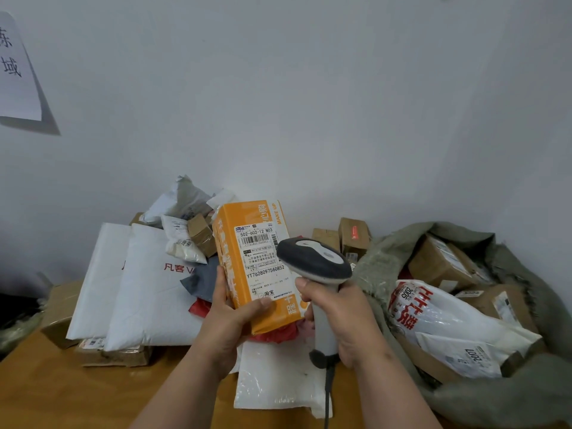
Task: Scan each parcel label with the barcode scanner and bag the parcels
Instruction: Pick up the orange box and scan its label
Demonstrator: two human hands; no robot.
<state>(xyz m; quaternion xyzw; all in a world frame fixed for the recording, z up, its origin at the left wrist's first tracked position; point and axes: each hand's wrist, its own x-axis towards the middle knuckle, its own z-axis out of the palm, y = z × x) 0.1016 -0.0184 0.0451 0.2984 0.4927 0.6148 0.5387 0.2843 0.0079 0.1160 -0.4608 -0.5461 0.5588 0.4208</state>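
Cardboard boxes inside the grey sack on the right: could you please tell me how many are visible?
3 at least: one at the back of the grey sack opening, one further right, one under the white bags. More may be hidden.

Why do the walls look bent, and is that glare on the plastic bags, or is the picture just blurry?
Head view: the wide-angle lens bows the straight wall corner near the edges. Soft, even light; a grey shadow behind the white paper sheet taped to the wall. Glare shows on the glossy white plastic mailer with red print. The shipping label on the orange cardboard box is sharp enough to read; the grey-and-white barcode scanner is sharp too.
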